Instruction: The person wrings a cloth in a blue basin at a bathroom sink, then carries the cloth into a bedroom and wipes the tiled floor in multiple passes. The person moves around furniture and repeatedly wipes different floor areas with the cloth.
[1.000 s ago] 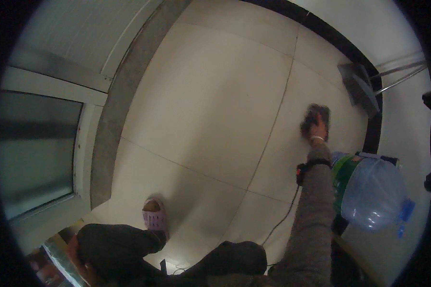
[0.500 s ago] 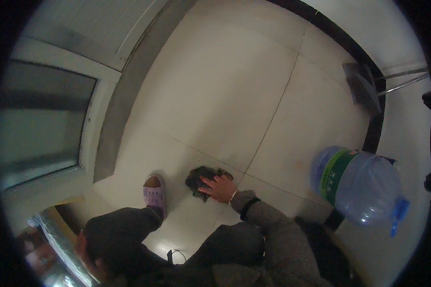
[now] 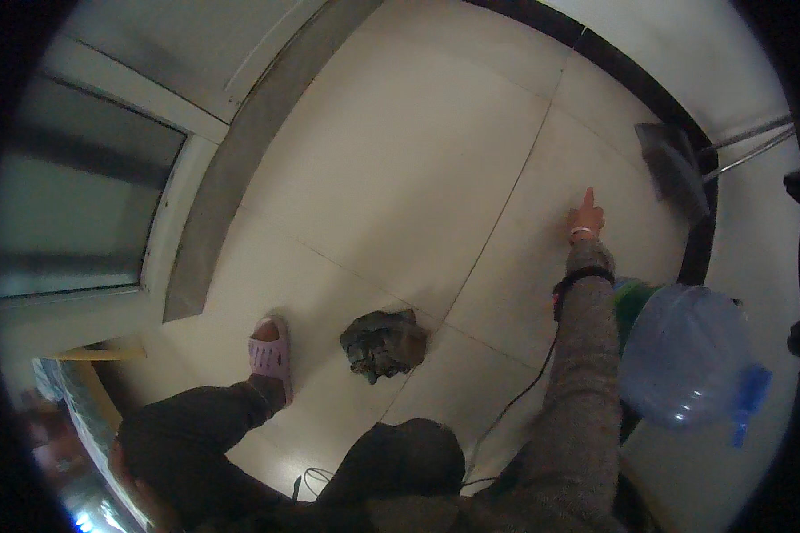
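My right hand [image 3: 586, 218] is stretched out over the tiled floor [image 3: 391, 178], its index finger extended and nothing held. It is nearest to the grey dustpan [image 3: 672, 169] by the wall, and apart from it. A crumpled dark cloth [image 3: 383, 346] lies on the tiles in front of me, with no hand on it. At the lower left, my left hand [image 3: 123, 466] is at the outer side of my left knee; it is dim and mostly hidden, so its fingers cannot be made out.
A large clear plastic water bottle [image 3: 684, 355] with a blue handle lies at the right, partly behind my right arm. My left foot wears a pink clog [image 3: 269, 355]. A thin black cable [image 3: 516, 400] runs beside my right arm. A glass-paned door [image 3: 89, 195] stands at the left.
My right hand has let go of the cloth and moved forward and to the right, near the dustpan. The cloth stays on the floor. My arm now covers part of the bottle.
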### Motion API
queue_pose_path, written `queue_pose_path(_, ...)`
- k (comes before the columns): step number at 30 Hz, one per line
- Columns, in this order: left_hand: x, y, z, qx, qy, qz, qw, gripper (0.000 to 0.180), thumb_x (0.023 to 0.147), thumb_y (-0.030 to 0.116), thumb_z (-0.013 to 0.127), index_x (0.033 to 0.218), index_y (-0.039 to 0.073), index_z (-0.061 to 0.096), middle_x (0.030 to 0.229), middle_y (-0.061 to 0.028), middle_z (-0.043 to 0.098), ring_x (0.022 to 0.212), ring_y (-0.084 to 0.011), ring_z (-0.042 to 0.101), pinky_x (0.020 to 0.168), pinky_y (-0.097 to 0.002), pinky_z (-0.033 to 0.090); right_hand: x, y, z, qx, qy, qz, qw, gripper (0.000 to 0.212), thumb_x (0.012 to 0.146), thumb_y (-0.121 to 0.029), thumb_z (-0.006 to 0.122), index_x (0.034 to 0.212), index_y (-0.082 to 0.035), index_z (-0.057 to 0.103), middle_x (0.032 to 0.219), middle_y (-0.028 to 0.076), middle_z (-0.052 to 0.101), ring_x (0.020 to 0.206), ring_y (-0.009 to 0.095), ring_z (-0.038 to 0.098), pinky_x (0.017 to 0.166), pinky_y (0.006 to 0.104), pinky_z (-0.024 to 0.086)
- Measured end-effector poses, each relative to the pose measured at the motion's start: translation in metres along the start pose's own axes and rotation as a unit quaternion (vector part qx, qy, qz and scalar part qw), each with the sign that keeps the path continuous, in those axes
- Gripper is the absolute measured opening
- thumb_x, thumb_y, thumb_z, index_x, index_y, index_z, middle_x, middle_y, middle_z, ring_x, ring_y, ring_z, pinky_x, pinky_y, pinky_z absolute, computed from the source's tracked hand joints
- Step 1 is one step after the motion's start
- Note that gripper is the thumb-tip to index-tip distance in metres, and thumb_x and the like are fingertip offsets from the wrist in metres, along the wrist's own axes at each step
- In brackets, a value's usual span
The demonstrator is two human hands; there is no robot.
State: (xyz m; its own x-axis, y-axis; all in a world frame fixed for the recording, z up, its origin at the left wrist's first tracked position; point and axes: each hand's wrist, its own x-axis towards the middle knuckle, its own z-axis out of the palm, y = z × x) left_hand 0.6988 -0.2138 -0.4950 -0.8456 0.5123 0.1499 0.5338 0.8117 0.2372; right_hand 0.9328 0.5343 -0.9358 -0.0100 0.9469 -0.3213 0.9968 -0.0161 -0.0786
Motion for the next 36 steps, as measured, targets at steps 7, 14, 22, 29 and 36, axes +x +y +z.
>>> queue_pose_path(7,0.018,0.000,0.003,0.027,-0.005,0.015,1.000,0.066,0.094,0.054,0.035,0.136,0.004,0.043,0.137,-0.0173,0.043,0.129,-0.0317,0.039,0.111,-0.0452,0.024,0.008,0.040,0.019,0.039,-0.020,0.017,0.999,0.082,0.086,-0.025,0.061,0.150,-0.034,0.012,0.138,0.024,0.034,0.113,0.043,0.052,0.089,0.0563,0.047)
queue_pose_path(14,0.024,0.000,0.009,0.028,-0.013,0.011,0.999,0.066,0.094,0.054,0.035,0.136,0.004,0.043,0.138,-0.0170,0.043,0.129,-0.0316,0.038,0.111,-0.0452,0.023,-0.021,0.037,0.003,0.028,-0.010,-0.014,0.999,0.068,0.085,-0.020,0.059,0.146,-0.029,0.030,0.119,0.023,0.046,0.097,0.041,0.058,0.082,0.0500,0.050)
queue_pose_path(22,0.023,0.000,0.007,0.014,-0.022,0.007,1.000,0.065,0.094,0.053,0.034,0.136,0.004,0.043,0.138,-0.0167,0.043,0.130,-0.0315,0.038,0.111,-0.0452,0.023,-0.126,0.047,0.043,-0.068,0.099,-0.125,0.985,0.054,0.088,-0.012,0.054,0.140,-0.019,0.041,0.106,0.016,0.053,0.094,0.036,0.054,0.076,0.0442,0.051)
queue_pose_path(29,0.004,0.021,-0.006,0.025,0.000,-0.011,1.000,0.062,0.097,0.052,0.033,0.134,0.003,0.045,0.134,-0.0179,0.046,0.126,-0.0341,0.042,0.108,-0.0482,0.029,-0.187,0.048,0.049,-0.070,0.082,-0.143,0.984,0.051,0.086,-0.010,0.054,0.136,-0.015,0.044,0.106,0.014,0.054,0.096,0.035,0.053,0.076,0.0441,0.050)
queue_pose_path(36,0.008,0.032,-0.025,0.021,-0.120,-0.112,0.986,0.046,0.094,0.030,0.050,0.131,0.003,0.047,0.128,-0.0164,0.053,0.125,-0.0326,0.045,0.109,-0.0488,0.026,-0.220,0.060,0.064,-0.081,0.053,-0.152,0.984,0.051,0.089,-0.009,0.050,0.138,-0.017,0.040,0.102,0.014,0.054,0.095,0.034,0.053,0.074,0.0449,0.049)
